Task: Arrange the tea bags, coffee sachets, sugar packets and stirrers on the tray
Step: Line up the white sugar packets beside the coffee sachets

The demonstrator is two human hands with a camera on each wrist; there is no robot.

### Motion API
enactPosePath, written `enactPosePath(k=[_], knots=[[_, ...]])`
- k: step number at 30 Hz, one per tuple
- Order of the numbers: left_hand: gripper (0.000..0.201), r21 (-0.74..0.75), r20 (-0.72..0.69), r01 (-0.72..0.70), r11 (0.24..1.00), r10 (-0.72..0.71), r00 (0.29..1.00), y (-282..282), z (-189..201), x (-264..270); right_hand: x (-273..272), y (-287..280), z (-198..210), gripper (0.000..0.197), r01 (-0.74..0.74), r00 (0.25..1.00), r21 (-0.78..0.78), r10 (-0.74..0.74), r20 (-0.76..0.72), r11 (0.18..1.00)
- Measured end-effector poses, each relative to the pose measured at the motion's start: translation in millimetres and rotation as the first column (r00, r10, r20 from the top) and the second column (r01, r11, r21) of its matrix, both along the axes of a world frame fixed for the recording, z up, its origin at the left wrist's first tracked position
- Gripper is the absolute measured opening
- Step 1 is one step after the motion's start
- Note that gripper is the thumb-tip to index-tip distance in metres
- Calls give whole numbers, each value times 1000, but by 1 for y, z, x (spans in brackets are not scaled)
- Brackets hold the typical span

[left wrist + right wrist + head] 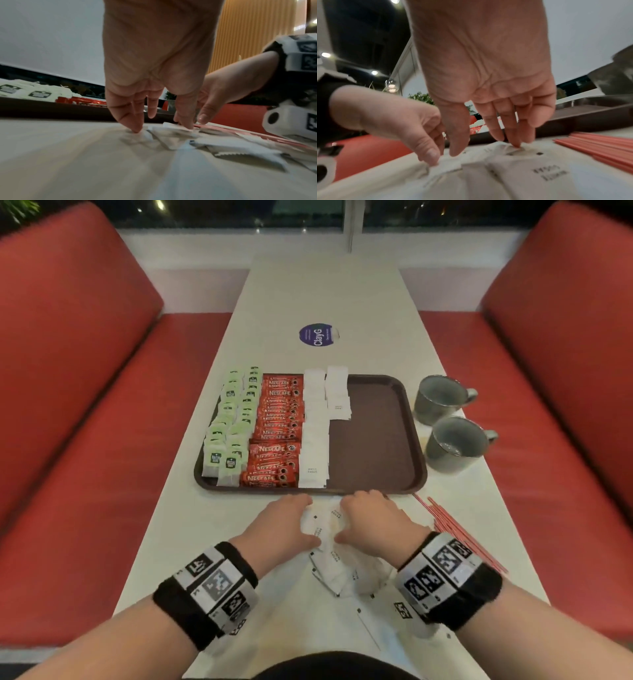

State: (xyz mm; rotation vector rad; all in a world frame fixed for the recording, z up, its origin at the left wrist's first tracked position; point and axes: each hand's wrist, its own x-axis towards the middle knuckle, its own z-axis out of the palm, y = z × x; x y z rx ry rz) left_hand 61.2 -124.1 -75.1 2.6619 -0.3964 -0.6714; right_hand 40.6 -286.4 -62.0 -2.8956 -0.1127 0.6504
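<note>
Tray (376, 440): 2 columns of tea bags (229, 426) at its left, coffee sachets (277, 433) next, then sugar packets (315, 433) in 1 long column and 1 short one; the right part is bare.

Your left hand (287, 522) and right hand (370, 522) are on the loose pile of sugar packets (329, 542) on the table (212, 542), just in front of the tray. Fingers of both point down, slightly spread, tips pressing the packets; nothing lifted.

The stirrers (455, 529) lie on the table by your right wrist.

Judgement: well over half done. Left: the remaining sugar, then all the stirrers.

2 mugs (445, 426) stand right of the tray.
</note>
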Motion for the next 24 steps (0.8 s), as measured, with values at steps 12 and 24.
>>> enactPosePath(k=[12, 24], knots=[[60, -112, -33, -79, 991, 75, 997, -7, -11, -1, 4, 16, -8, 40, 54, 999, 86, -54, -8, 995], [22, -347, -78, -206, 915, 191, 978, 3, -7, 3, 5, 3, -3, 15, 239, 970, 488, -225, -88, 840]])
